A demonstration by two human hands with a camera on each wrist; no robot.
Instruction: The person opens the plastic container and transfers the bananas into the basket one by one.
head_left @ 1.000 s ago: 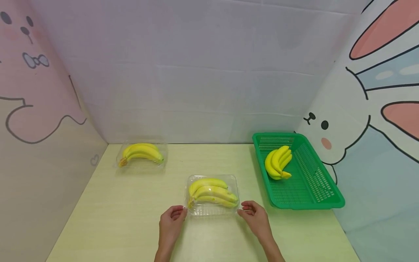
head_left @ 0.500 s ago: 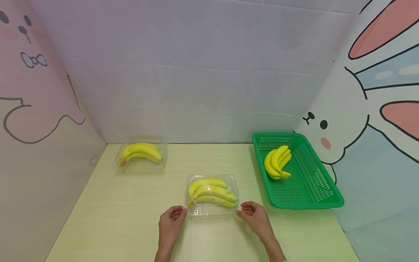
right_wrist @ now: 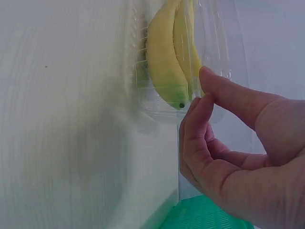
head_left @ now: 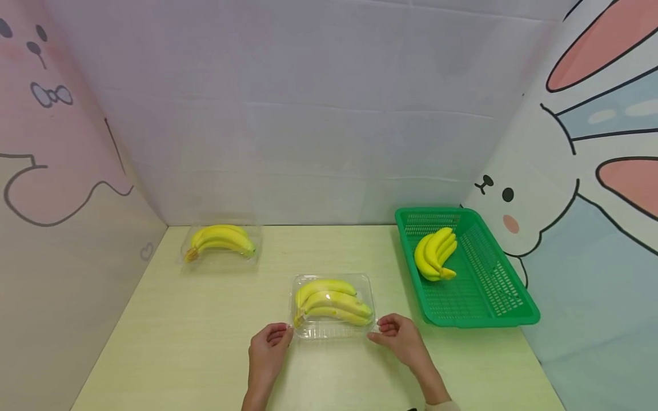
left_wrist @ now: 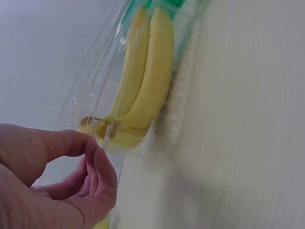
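Note:
A clear plastic clamshell box (head_left: 334, 331) with a bunch of bananas (head_left: 334, 302) inside lies at the middle of the table in the head view. My left hand (head_left: 268, 351) pinches the box's near left corner between thumb and forefinger. At the near right corner, my right hand (head_left: 403, 341) pinches the rim the same way. The left wrist view shows the banana stems (left_wrist: 97, 126) close to my left fingertips. In the right wrist view a greenish banana tip (right_wrist: 174, 95) lies just beside my right fingertips, behind the clear plastic.
Another clear box with bananas (head_left: 221, 237) stands at the back left of the table (head_left: 205, 319). To the right is a green basket (head_left: 483, 319) holding a bunch of bananas (head_left: 436, 254). Cloth walls (head_left: 308, 142) enclose the back and both sides.
My right hand shifts very slightly at the box's right corner, its thumb moving a little to the left. The left hand and the box hold still, apart from a small camera drift.

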